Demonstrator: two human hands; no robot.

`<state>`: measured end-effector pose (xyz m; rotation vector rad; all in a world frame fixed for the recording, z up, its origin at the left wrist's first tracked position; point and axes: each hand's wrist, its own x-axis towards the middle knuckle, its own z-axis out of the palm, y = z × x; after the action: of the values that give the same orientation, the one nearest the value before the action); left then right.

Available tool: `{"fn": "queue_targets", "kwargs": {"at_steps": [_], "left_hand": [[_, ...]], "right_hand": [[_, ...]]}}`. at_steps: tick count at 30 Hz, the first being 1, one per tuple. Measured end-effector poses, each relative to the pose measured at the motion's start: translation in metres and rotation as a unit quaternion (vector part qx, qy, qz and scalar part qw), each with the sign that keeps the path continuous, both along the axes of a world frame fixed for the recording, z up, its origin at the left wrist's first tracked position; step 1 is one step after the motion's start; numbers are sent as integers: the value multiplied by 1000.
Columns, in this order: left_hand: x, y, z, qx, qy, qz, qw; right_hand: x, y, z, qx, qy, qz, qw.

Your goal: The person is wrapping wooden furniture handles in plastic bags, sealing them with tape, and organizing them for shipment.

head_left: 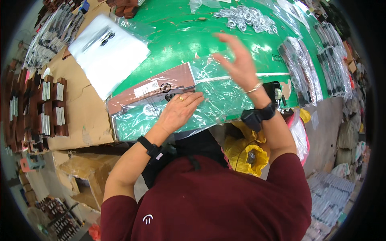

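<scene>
Currently left hand presses flat, fingers together, on a clear bag holding a brown card, at the green table's near edge. Right hand hovers above, fingers spread, gripping nothing. Card looks bagged already; sealing seemingly left.

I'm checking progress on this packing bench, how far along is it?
Done: filled clear packets lie stacked at the right. In hand: the left hand presses flat on a clear bag holding a brown card, while the right hand is raised open above it. Left: brown cards wait on the cardboard.
</scene>
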<state>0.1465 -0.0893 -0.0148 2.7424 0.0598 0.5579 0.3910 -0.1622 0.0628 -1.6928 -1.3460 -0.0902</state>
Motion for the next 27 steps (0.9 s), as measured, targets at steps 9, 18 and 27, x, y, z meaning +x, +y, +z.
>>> {"fn": "queue_targets", "kwargs": {"at_steps": [9,18,27], "left_hand": [[0,-2,-9,-21,8,14,1000],[-2,1,-10,-29,2,22,999],[2,1,-11,-60,8,18,998]], "right_hand": [[28,-14,-101,-233,-307,-11,923],[48,15,-79,-281,-61,-121,950],[80,21,-71,-219,374,12,901]]}}
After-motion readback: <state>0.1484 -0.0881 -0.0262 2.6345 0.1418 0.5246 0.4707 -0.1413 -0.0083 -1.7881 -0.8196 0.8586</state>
